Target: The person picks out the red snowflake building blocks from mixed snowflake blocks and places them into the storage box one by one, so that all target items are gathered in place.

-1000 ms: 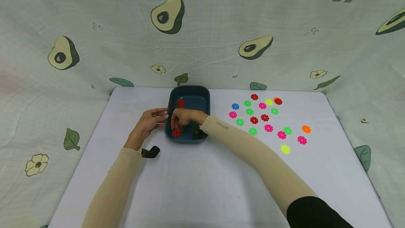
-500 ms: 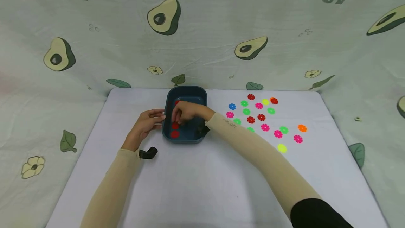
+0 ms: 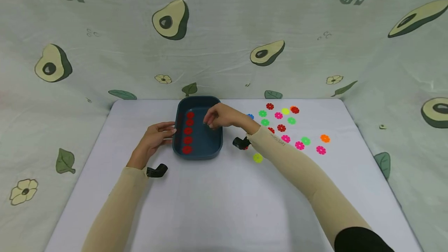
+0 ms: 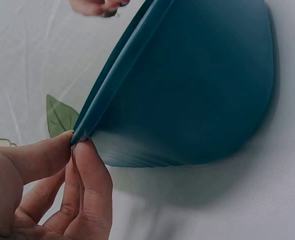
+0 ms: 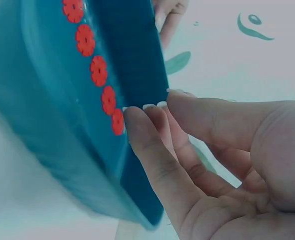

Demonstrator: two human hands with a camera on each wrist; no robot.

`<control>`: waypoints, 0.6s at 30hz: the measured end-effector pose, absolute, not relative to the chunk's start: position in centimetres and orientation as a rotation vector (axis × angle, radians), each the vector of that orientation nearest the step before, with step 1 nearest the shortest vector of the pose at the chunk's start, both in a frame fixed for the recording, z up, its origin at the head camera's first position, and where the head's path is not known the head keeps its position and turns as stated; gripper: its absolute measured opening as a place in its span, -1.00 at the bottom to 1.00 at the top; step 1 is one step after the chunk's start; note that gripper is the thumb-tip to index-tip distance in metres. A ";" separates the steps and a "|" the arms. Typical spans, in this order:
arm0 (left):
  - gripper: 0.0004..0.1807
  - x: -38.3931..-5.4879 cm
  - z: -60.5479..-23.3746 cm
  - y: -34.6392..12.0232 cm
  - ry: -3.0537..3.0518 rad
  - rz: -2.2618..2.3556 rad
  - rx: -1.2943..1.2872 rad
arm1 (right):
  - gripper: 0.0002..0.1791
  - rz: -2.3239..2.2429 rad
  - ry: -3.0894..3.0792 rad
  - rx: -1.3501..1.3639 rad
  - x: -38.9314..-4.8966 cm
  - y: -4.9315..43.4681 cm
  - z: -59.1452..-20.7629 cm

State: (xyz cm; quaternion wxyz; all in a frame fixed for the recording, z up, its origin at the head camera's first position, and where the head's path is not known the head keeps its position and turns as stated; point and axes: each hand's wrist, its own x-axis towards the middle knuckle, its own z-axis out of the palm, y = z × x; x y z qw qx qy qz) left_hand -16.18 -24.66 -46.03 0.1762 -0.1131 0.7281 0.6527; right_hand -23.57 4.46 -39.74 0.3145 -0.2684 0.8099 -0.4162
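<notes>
A dark blue rectangular tub point(image 3: 206, 141) stands on the table. My left hand point(image 3: 154, 137) pinches its left rim between thumb and fingers, as the left wrist view shows at the tub's edge point(image 4: 125, 75). Along the left side of the tub's floor runs a straight column of several red notched plastic discs point(image 3: 188, 140), lying flat. My right hand point(image 3: 225, 116) hovers over the tub's right rim. In the right wrist view its thumb and fingertips are apart, with nothing between them, and the red discs point(image 5: 98, 71) show beyond.
To the tub's right, loose discs lie scattered on the white table point(image 3: 224, 205): pink point(image 3: 299, 145), green point(image 3: 291, 120), yellow point(image 3: 257, 158), orange point(image 3: 325, 138) and more red point(image 3: 281, 128). The right forearm covers some of them. A patterned cloth point(image 3: 224, 30) hangs behind the table.
My right hand has risen from the discs in the tub and moved right to its right rim, uncovering the whole red column. The left hand stays at the rim. The head view has shifted slightly.
</notes>
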 end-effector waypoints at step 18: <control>-0.37 -16.4 -46.1 -24.7 2.069 1.831 -0.330 | -0.74 -1.273 2.272 -0.521 -20.9 11.9 -40.0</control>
